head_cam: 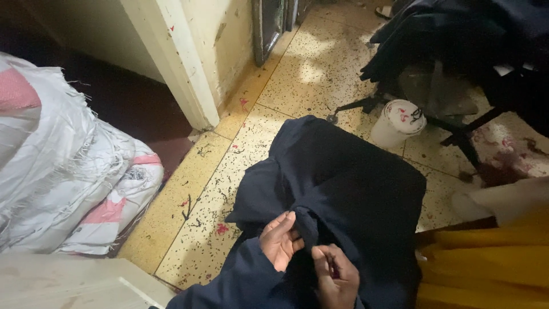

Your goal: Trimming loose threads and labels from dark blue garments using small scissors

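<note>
Fingers (284,224) on dark navy cloth (343,183)

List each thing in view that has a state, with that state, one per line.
Dark navy garment: bunched and draped, held by both hands.
Left hand: gripping a fold of the garment.
Right hand: pinching the garment.
White bucket: upright, lid on, paint-stained.
White woven sacks: stuffed, stacked on their sides.
Tiled floor: littered with thread scraps, spotted pink.
Yellow cloth: lying crumpled beside the garment.

Matt dark navy cloth (343,189), speckled terrazzo floor (309,74), coarse woven plastic sacks (68,171), smooth white plastic tub (396,123).
</note>
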